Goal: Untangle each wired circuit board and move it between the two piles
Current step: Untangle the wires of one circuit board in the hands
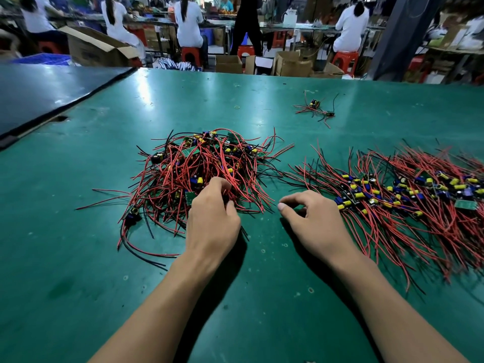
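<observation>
Nearest, the left hand (212,218) had its fingers curled into the near edge of the tangled pile (199,163), gripping red wires beside a small green board (190,197). The right hand (311,218) rested on the green table (78,258) between the piles, fingers loosely curled, holding nothing. The tangled pile's wires pointed every way. In the sorted pile (408,195) to the right, boards formed a band running left to right, their wires lying roughly parallel across it. Farther off lay a small cluster of wired boards (314,108).
</observation>
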The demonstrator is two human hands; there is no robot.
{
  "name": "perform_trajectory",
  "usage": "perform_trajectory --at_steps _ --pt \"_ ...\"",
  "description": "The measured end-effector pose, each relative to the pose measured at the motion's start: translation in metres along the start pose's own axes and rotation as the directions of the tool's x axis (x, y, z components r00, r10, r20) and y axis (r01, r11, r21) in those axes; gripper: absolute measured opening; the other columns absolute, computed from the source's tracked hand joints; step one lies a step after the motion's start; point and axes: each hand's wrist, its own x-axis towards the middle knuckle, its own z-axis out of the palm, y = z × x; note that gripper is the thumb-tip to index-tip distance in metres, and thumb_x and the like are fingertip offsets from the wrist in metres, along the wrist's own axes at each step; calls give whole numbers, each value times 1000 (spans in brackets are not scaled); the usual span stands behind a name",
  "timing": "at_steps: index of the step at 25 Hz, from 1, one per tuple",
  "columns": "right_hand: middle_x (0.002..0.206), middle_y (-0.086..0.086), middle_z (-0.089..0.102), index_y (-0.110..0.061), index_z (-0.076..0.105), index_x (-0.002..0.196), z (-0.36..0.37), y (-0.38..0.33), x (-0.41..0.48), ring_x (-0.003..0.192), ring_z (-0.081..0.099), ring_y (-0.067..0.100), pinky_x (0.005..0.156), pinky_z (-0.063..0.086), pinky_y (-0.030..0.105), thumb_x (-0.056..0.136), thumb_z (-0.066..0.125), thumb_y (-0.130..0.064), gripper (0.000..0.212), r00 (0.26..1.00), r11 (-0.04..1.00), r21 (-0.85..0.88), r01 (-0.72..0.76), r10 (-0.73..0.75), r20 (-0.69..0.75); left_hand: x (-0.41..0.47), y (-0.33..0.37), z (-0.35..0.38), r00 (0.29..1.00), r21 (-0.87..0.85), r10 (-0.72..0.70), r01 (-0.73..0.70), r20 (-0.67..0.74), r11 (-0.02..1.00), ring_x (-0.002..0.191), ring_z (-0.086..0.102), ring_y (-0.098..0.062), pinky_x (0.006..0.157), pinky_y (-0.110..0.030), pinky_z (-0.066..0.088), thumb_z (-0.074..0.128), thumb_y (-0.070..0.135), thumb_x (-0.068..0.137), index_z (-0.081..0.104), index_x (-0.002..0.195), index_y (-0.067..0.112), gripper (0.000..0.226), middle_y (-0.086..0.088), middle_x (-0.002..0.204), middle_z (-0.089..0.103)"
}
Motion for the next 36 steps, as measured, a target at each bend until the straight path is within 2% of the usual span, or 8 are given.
perform_trajectory --at_steps 6,11,16,19,22,25,30,36 --pt "95 -4 71 -19 78 95 0 -2 0 87 62 8 72 35 -2 91 71 -23 9 1000 1000 16 -9 9 4 7 -3 -2 997 -122 -39 30 -74 992 82 62 -16 82 -32 51 67 8 84 65 97 18 17 6 90 66" --pt "95 -4 71 -19 78 94 -1 -1 -1 86 63 9 72 36 -1 91 71 -23 9 1000 999 26 -19 19 10 1 3 -11 994 212 44 -22 -103 977 86 59 -25 73 -40 50 64 11 85 61 111 18 27 -2 113 52" --pt "95 -5 72 -20 78 94 -2 0 0 86 63 9 75 41 13 92 71 -24 9 1000 999 16 -28 28 14 -1 10 -15 1000 520 -11 9 1 854 108 43 -29 89 -42 36 55 10 81 56 118 21 39 -5 119 47" --pt "95 -5 72 -19 79 95 -1 0 -1 84 62 8 71 39 9 92 71 -25 10 999 999 19 -29 29 24 -4 12 -13 999 439 16 -36 48 898 102 48 -29 86 -42 42 55 7 80 60 114 18 36 -6 116 48" --pt "95 -4 72 -19 79 96 0 0 0 83 62 8 74 40 17 92 70 -25 11 999 999 9 -36 36 29 -4 10 -8 990 154 128 -136 58 979 95 55 -29 83 -43 47 54 0 83 67 105 9 27 -8 108 53" --pt "95 -3 72 -18 79 96 0 -1 0 82 61 7 71 38 13 92 70 -25 11 999 999 16 -33 33 22 0 5 -9 988 -1 148 -148 -50 989 88 56 -21 82 -33 48 58 -6 82 69 97 7 22 -6 100 55" --pt "93 -6 71 -20 79 96 -1 -2 1 79 58 -8 69 34 -3 92 70 -25 11 999 999 27 -44 44 24 9 -7 -16 998 213 -42 49 -38 976 97 50 -28 85 -43 48 67 16 83 55 105 13 25 -7 106 47" --pt "94 -7 71 -21 78 96 -3 -1 1 81 58 -10 69 35 -1 92 69 -27 11 998 998 33 -48 46 38 8 -3 -19 998 224 6 7 -57 975 83 55 -29 76 -42 50 60 8 83 56 109 13 27 -8 106 51"
